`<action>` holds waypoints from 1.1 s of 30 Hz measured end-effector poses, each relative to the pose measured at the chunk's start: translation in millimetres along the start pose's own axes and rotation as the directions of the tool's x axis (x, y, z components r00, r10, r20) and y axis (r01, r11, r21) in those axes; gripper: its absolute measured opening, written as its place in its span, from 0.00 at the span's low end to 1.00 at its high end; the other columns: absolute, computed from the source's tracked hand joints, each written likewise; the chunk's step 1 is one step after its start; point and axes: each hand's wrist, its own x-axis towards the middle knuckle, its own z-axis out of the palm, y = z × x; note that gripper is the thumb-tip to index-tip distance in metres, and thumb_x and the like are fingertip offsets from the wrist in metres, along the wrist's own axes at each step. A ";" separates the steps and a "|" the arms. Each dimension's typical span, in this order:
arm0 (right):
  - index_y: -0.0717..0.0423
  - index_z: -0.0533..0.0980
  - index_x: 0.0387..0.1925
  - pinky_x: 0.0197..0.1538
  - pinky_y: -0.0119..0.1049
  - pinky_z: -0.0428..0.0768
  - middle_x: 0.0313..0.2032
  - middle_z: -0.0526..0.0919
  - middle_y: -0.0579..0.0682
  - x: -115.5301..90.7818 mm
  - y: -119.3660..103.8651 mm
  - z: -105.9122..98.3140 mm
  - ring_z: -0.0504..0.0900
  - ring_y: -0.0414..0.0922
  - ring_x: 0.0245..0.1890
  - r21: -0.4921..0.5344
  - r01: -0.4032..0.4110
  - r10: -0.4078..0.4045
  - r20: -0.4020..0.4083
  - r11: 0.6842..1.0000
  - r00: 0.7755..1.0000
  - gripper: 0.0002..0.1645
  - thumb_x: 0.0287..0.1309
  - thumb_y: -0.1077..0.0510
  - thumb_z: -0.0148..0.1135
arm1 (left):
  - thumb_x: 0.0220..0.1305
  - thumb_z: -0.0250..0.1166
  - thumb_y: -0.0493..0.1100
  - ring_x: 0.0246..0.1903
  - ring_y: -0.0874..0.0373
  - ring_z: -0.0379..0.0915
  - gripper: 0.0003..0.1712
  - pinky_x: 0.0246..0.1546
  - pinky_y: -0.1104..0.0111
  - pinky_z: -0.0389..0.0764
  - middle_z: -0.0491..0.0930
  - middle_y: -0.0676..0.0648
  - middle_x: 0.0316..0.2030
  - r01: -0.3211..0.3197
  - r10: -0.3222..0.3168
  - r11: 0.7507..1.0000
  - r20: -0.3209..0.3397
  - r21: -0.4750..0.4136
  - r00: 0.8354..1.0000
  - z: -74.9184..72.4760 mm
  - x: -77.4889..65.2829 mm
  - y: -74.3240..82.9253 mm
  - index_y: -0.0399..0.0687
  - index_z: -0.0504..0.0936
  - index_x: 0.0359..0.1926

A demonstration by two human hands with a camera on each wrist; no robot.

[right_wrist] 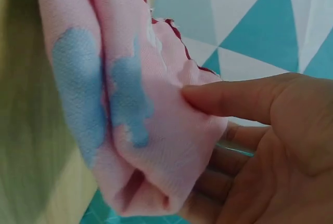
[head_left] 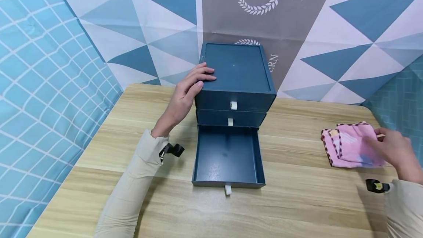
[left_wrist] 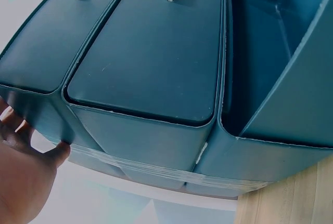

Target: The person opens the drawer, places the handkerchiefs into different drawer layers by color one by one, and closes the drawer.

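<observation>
A dark blue three-drawer box [head_left: 236, 69] stands at the back of the table, its bottom drawer [head_left: 228, 157] pulled out with nothing inside. My left hand [head_left: 185, 91] rests on the box's upper left edge, fingers on the top; in the left wrist view the thumb and fingers lie along its side. At the far right, my right hand [head_left: 394, 150] pinches a folded pink towel [head_left: 355, 144] with a dark checked border. Close up in the right wrist view, the thumb presses on the towel [right_wrist: 156, 141] with its blue patches, and the other fingers are behind it.
White loop tabs [head_left: 233, 105] mark the drawer fronts. The wooden table [head_left: 297, 201] meets a patterned wall covering [head_left: 172, 21] behind the box. A blue grid-patterned cloth [head_left: 49, 83] hangs along the left side.
</observation>
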 end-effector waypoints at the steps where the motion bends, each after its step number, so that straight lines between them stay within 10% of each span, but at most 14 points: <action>1: 0.83 0.66 0.49 0.38 0.64 0.75 0.44 0.72 0.84 -0.4 -2.5 0.1 0.72 0.74 0.40 0.004 0.013 -0.013 -0.018 1.000 1.000 0.30 0.67 0.54 0.57 | 0.74 0.45 0.31 0.75 0.45 0.49 0.19 0.75 0.64 0.50 0.70 0.31 0.64 -0.001 0.001 1.000 -0.001 0.001 1.000 -0.3 -0.2 -0.1 0.27 0.78 0.55; 9: 0.82 0.69 0.50 0.37 0.63 0.75 0.43 0.74 0.82 -5.1 -24.3 -3.0 0.73 0.71 0.39 0.002 0.057 -0.056 -0.141 0.998 0.988 0.26 0.67 0.58 0.59 | 0.74 0.45 0.31 0.74 0.44 0.50 0.19 0.75 0.64 0.50 0.70 0.31 0.64 0.005 -0.005 1.000 -0.004 0.011 1.000 -1.9 -1.7 -0.3 0.27 0.78 0.55; 19: 0.79 0.74 0.44 0.21 0.30 0.64 0.32 0.79 0.77 -16.3 -49.3 -11.8 0.76 0.59 0.23 -0.023 0.166 -0.165 -0.276 0.986 0.947 0.19 0.60 0.64 0.64 | 0.74 0.45 0.32 0.74 0.45 0.50 0.19 0.75 0.65 0.49 0.70 0.32 0.64 0.008 -0.008 1.000 -0.003 0.009 1.000 -0.8 0.3 0.7 0.28 0.78 0.55; 33: 0.75 0.76 0.44 0.15 0.32 0.65 0.22 0.78 0.66 -32.9 -86.3 -15.9 0.70 0.50 0.17 -0.035 0.189 -0.191 -0.294 0.981 0.937 0.15 0.59 0.65 0.64 | 0.74 0.45 0.31 0.75 0.46 0.50 0.19 0.75 0.65 0.50 0.70 0.32 0.64 0.007 -0.007 1.000 0.002 0.010 1.000 -0.6 0.3 0.2 0.28 0.78 0.55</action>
